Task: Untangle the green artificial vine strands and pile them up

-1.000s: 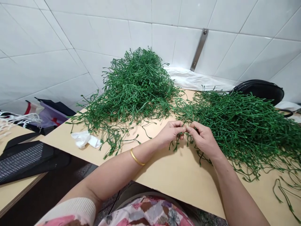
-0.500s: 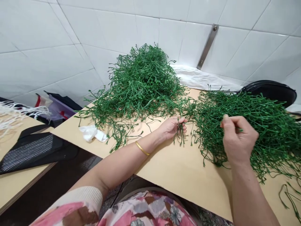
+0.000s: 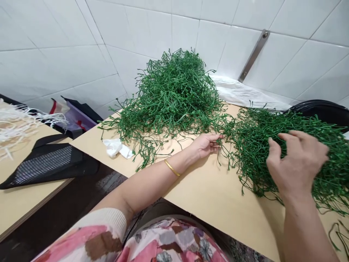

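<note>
A tall heap of thin green cords with knotted ends (image 3: 174,91) rises at the back of the wooden table (image 3: 207,196). A second, lower heap of green cords (image 3: 256,145) spreads over the right side. Between the two, my left hand (image 3: 207,145) rests low over the tabletop, thumb and forefinger pinched on a few green cords whose ends dangle below. Above the right heap is my right hand (image 3: 298,160), its thumb and fingers apart, with nothing visible in them. Its palm side is hidden from me.
A crumpled white tissue (image 3: 116,148) lies at the table's left. Beyond a gap, another table holds white cords (image 3: 19,127) and a black mesh item (image 3: 43,165). White cloth (image 3: 231,89), a metal bracket (image 3: 253,56) and a black bag (image 3: 324,111) are near the tiled wall.
My right hand has gone from closed to spread and moved right over the heap. Fewer cords hang from my left hand. The view has shifted slightly.
</note>
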Demonstrator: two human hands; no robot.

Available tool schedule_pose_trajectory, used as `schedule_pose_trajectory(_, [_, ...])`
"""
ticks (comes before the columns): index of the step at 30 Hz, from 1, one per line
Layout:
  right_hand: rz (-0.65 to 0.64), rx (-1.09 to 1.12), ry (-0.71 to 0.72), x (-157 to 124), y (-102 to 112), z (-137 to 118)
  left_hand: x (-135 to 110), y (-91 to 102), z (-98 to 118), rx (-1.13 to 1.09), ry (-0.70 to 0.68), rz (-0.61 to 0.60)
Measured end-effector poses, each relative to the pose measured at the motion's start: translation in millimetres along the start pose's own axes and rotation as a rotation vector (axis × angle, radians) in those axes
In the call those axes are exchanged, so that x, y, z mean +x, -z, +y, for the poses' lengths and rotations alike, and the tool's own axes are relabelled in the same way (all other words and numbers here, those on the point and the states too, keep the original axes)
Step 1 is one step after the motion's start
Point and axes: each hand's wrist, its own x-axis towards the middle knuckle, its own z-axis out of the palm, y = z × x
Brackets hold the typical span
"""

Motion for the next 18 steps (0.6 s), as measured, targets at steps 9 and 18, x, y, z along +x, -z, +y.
schedule_pose_trajectory(9, [-0.636, 0.985, -0.347, -22, -33, -55, 1, -1.0, -7, 0.094, -0.200, -0.106])
schedule_pose_trajectory(18, [-0.665, 1.227, -0.583, -23, -41, -52, 0, -1.0, -10, 0.222, -0.247, -0.102])
